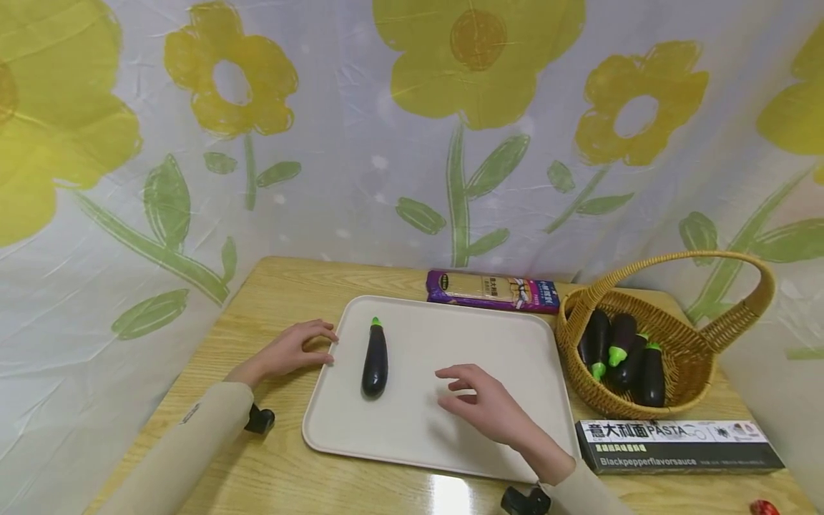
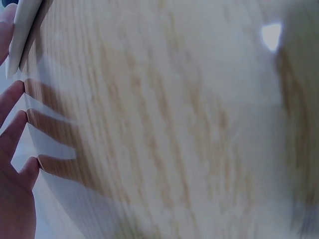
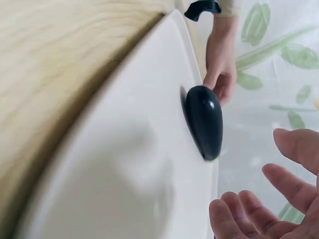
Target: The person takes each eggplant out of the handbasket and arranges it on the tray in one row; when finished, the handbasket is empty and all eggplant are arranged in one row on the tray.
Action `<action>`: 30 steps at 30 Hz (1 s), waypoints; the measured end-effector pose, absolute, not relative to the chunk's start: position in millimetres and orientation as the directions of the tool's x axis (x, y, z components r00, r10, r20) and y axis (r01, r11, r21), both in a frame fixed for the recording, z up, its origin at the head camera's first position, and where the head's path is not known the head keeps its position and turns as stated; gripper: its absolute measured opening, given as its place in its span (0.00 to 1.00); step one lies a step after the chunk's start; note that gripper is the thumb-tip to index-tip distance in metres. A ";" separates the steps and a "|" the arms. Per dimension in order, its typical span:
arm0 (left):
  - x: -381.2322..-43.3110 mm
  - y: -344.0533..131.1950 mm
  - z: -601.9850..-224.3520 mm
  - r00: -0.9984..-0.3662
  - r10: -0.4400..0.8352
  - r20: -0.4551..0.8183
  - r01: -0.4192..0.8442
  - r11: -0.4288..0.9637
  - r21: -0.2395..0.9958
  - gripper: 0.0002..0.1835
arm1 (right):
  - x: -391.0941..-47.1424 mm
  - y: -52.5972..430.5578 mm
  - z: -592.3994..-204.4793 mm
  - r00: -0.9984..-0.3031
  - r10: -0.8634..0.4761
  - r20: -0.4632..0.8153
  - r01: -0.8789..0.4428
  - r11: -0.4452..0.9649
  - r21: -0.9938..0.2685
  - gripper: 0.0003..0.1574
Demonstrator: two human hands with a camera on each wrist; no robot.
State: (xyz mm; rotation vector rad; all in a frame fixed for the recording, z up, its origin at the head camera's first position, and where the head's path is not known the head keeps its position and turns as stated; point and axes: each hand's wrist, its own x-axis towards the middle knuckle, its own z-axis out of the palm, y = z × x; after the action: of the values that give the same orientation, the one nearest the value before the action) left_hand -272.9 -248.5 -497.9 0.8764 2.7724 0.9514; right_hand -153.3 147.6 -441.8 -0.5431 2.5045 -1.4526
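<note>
A dark eggplant with a green stem lies on the left part of a pale tray. To its left, my left hand is by the tray's left edge, fingers loosely bent and holding nothing. My right hand hovers over the tray's right half with fingers apart and nothing in them. The right wrist view shows the eggplant end-on, beyond the spread fingers of the right hand. In the left wrist view, the left hand's fingertips appear at the left border, beside the wooden table.
A wicker basket with several eggplants stands right of the tray. Behind the tray lies a purple pasta packet. A black and white pasta box is at front right, near a small red object. A flowered curtain hangs behind.
</note>
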 end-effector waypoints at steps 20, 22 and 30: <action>-273.7 -250.7 -502.3 -0.834 0.541 0.108 0.491 0.638 0.593 0.22 | -114.6 217.4 -428.3 -0.977 -0.209 0.030 -0.128 0.472 -0.872 0.22; -274.1 -250.9 -502.6 -0.834 0.541 0.109 0.490 0.636 0.596 0.22 | -116.8 225.8 -420.1 -0.985 -0.167 0.036 -0.115 0.495 -0.861 0.23; -274.3 -251.0 -502.2 -0.834 0.542 0.101 0.489 0.643 0.590 0.22 | -136.3 286.5 -388.1 -0.996 -0.050 0.073 -0.087 0.680 -0.728 0.34</action>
State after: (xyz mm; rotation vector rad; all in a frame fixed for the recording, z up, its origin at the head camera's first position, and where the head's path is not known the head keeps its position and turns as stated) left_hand -274.3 -251.0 -502.2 0.8710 2.7698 0.9552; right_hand -136.3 286.5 -388.1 -0.1193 2.9225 -1.2699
